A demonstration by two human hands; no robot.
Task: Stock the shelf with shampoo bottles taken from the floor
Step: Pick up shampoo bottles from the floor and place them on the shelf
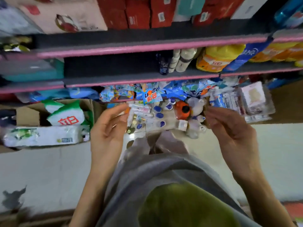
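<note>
A cardboard box (pixel 207 110) on the floor below the shelves holds several bottles with blue caps (pixel 159 115), an orange bottle with a black cap (pixel 182 110) and pale bottles (pixel 196 106). My left hand (pixel 109 126) hovers at the box's left side with fingers apart and nothing in it. My right hand (pixel 229 126) hovers at the box's right side, also with spread fingers and nothing held. On the middle shelf (pixel 114 79) stand a dark blue bottle (pixel 164 64) and white bottles (pixel 183 60); the left stretch of that shelf is bare.
Pink-edged shelves carry red boxes (pixel 139 13) above, yellow-orange bags (pixel 216 58) at right, blue packets (pixel 152 94) on the lowest level. A box with green-white detergent bags (pixel 65 115) and a wrapped pack (pixel 44 135) lie at left. Pale floor (pixel 41 169) lies below.
</note>
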